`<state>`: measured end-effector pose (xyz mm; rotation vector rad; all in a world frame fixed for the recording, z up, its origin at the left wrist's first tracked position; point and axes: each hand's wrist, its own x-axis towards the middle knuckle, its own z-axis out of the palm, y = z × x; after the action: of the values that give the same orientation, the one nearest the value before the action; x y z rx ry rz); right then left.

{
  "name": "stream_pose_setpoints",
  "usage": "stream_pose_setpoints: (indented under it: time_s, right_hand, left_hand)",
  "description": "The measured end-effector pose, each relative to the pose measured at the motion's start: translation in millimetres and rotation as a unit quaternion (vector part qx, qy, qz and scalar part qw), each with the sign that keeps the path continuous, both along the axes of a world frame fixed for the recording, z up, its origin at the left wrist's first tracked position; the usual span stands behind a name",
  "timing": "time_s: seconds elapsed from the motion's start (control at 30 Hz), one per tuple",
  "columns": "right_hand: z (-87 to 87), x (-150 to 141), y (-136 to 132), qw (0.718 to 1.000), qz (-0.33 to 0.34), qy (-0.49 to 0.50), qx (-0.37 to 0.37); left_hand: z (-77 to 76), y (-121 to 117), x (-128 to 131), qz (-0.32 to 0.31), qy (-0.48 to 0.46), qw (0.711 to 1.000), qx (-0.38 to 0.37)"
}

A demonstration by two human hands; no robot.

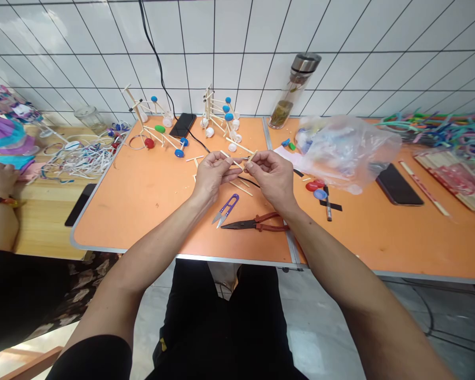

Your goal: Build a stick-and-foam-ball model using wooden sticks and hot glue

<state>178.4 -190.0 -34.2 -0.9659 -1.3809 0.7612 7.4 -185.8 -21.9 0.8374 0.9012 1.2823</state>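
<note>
My left hand and my right hand meet above the middle of the orange table. Both pinch thin wooden sticks held between their fingertips. Loose sticks lie on the table just under my hands. Purple thread snips and red-handled long-nose pliers lie nearer to me, close to my right wrist. At the back stand stick models with coloured bottle caps and another such model.
A black phone on a cable, a glass bottle, a clear plastic bag, a second phone, loose caps and a marker are here. Another person's hand rests at the left.
</note>
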Motion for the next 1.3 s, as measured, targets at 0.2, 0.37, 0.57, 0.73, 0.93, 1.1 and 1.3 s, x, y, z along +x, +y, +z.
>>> stream_pose_setpoints:
  time_s: [0.2, 0.37, 0.57, 0.73, 0.93, 1.1, 1.3]
  right_hand:
    - [1.7, -0.6, -1.7, 1.0, -0.002, 0.0, -0.002]
    - [0.9, -1.3, -1.4, 1.0, -0.001, 0.003, -0.003]
    - [0.7, -1.3, -0.9, 1.0, -0.004, 0.0, -0.009]
    - [-1.0, -0.7, -0.3, 1.0, -0.012, -0.001, -0.01]
    - [-2.5, 0.0, 0.1, 1.0, -0.013, -0.007, -0.015]
    - [-2.0, 0.3, -0.6, 1.0, -0.014, -0.017, -0.017]
    - [-0.3, -0.2, -1.8, 0.999, -0.02, -0.025, -0.016]
  left_hand:
    - [2.4, -0.3, 0.6, 0.004, 0.001, 1.0, -0.009]
    - [0.9, 0.1, 0.8, 0.006, 0.006, 1.0, -0.005]
    - [1.5, -2.4, 2.3, 0.01, 0.001, 1.0, 0.01]
    - [1.6, -3.7, 3.3, 0.013, 0.008, 1.0, 0.006]
    - [0.5, -4.6, 3.7, 0.015, 0.001, 1.0, 0.006]
    - [-0.4, -4.6, 3.7, 0.014, 0.0, 1.0, 0.01]
    - [-1.1, -4.2, 3.7, 0.013, 0.002, 1.0, 0.004]
